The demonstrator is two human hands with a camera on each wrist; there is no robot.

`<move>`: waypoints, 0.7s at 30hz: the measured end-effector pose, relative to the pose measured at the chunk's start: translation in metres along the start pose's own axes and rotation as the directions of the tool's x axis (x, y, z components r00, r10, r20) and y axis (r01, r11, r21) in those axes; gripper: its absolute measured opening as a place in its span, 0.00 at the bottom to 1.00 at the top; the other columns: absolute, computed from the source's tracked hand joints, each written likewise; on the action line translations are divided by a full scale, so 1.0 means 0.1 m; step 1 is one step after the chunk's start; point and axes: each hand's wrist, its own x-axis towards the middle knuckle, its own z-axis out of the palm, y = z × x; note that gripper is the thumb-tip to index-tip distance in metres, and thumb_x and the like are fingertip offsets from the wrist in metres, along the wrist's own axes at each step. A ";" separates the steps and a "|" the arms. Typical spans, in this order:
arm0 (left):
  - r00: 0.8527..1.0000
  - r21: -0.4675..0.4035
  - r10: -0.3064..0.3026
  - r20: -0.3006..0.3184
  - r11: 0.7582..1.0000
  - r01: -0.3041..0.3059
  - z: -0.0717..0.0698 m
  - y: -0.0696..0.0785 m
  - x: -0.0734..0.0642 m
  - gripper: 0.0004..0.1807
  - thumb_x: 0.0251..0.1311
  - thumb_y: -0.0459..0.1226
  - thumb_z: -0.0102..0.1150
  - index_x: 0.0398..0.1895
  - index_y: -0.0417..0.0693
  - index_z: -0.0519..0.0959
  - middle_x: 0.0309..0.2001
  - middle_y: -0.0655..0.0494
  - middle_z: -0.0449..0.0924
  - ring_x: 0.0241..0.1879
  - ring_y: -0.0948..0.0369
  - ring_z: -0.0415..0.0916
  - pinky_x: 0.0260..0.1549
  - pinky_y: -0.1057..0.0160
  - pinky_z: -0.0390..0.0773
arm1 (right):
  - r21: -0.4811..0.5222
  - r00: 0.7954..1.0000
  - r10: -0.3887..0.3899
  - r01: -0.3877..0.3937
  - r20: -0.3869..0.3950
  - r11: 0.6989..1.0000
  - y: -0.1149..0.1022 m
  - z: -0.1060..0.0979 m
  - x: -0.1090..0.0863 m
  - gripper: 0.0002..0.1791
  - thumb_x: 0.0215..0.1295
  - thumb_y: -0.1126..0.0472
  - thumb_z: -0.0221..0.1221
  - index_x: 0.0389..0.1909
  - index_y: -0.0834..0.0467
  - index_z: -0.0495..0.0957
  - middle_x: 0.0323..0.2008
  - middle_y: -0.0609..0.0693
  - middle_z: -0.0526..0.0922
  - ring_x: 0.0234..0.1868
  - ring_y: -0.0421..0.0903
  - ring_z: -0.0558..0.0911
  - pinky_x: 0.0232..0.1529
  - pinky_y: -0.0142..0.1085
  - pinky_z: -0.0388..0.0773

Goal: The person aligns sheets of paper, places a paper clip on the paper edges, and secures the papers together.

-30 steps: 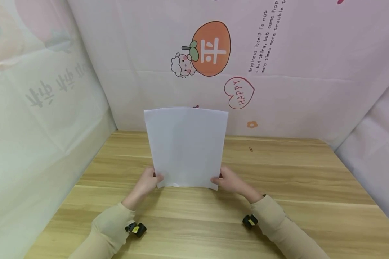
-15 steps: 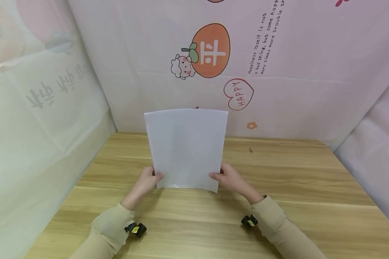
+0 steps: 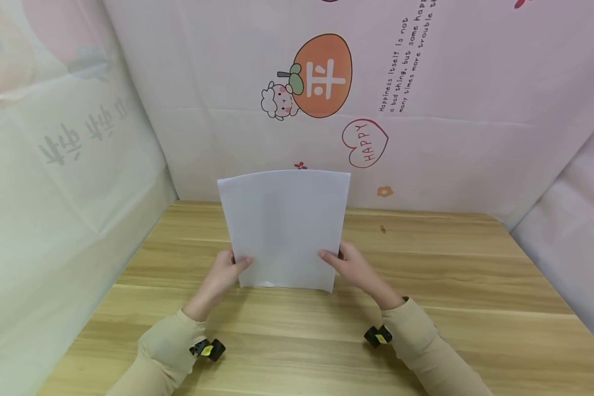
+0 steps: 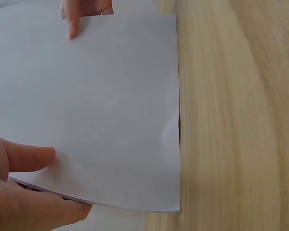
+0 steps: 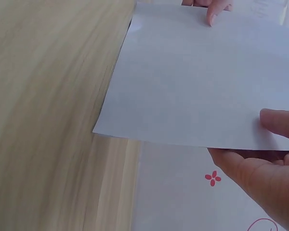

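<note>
A stack of blank white paper (image 3: 287,228) stands upright, bowed slightly, with its lower edge at the tabletop. My left hand (image 3: 223,273) pinches its left side, thumb on the near face and fingers behind. On the opposite side my right hand (image 3: 355,270) pinches it the same way, a little higher. In the left wrist view, the edge of the paper (image 4: 111,86) shows some thickness, and one lower corner area bulges slightly. The right wrist view shows the near face of the paper (image 5: 192,77) with the right thumb (image 5: 279,122) flat against it.
A small paper clip (image 3: 383,229) lies on the wooden table (image 3: 450,269), behind and right of the paper. Printed white cloth (image 3: 218,110) hangs behind the table and along both sides. Small black cameras (image 3: 210,350) sit at both wrists.
Both hands have moved slightly up along the sides of the paper, the right one more. The paper's top edge has dropped a little, while its lower edge stays in nearly the same place.
</note>
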 end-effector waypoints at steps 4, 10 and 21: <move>1.000 0.000 0.009 -0.019 1.000 -0.009 0.02 0.01 -0.01 0.25 0.67 0.31 0.47 0.65 0.29 0.61 0.64 0.33 0.65 0.65 0.41 0.63 0.63 0.43 0.61 | -0.007 1.000 0.025 -0.025 -0.003 1.000 -0.03 -0.02 0.00 0.20 0.72 0.59 0.50 0.58 0.68 0.70 0.41 0.58 0.79 0.39 0.40 0.74 0.40 0.31 0.73; 0.999 0.000 0.033 -0.040 0.999 -0.033 0.04 0.04 -0.01 0.23 0.66 0.30 0.48 0.63 0.29 0.64 0.64 0.34 0.65 0.66 0.42 0.61 0.64 0.44 0.59 | -0.019 0.997 0.082 -0.083 -0.014 0.996 -0.08 -0.08 0.00 0.18 0.72 0.57 0.50 0.52 0.66 0.73 0.21 0.45 0.65 0.22 0.35 0.62 0.25 0.28 0.62; 0.995 -0.047 0.038 -0.093 0.998 -0.042 0.05 0.08 -0.02 0.23 0.65 0.31 0.51 0.62 0.33 0.67 0.63 0.38 0.69 0.63 0.45 0.66 0.63 0.45 0.64 | 0.016 1.000 0.001 0.000 -0.031 1.000 -0.09 -0.11 0.02 0.19 0.71 0.59 0.52 0.58 0.65 0.71 0.46 0.59 0.80 0.38 0.43 0.72 0.38 0.31 0.70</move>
